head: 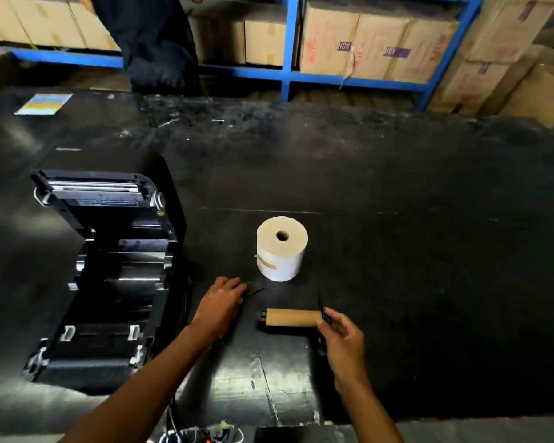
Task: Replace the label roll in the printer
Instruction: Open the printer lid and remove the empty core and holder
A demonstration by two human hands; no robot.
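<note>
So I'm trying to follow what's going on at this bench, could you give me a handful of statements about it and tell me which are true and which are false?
1. The printer has its lid open. True.
2. The new label roll is already inside the printer. False: it stands on end on the table, to the right of the printer.
3. The brown cardboard core lies on its side. True.
4. The right hand is at the right end of the core, fingers on a black end piece. True.
5. The left hand is lifting the new roll. False: it rests on the table in front of the roll, by a thin black part.
</note>
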